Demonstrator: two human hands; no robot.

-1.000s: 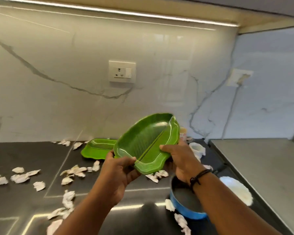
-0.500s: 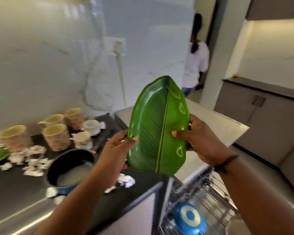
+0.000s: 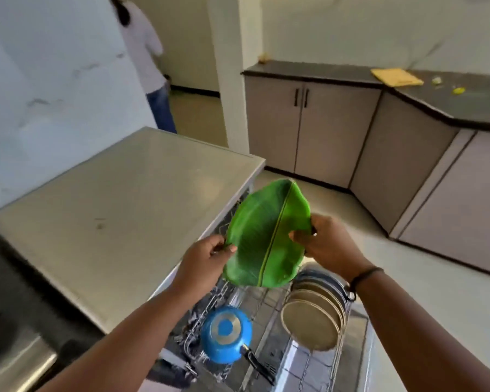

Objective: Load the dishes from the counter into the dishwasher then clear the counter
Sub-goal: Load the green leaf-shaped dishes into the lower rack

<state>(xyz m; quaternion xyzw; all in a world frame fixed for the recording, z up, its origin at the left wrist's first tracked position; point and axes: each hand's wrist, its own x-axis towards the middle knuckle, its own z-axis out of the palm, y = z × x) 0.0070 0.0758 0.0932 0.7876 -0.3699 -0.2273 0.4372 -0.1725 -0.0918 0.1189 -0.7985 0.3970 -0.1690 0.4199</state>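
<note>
Steel plates [image 3: 313, 318] in dishwasher rack [image 3: 269, 299]

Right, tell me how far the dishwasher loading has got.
Already racked: a blue pan upside down and a row of metal plates. In hand: the green leaf-shaped plate, held by left hand and right hand above the rack, not yet slotted. The dish counter is out of view.

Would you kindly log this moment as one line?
step: loading | left hand, right hand: hold green plate | over: dishwasher rack

No readable text, labels, brands or numbers anywhere in view.
</note>
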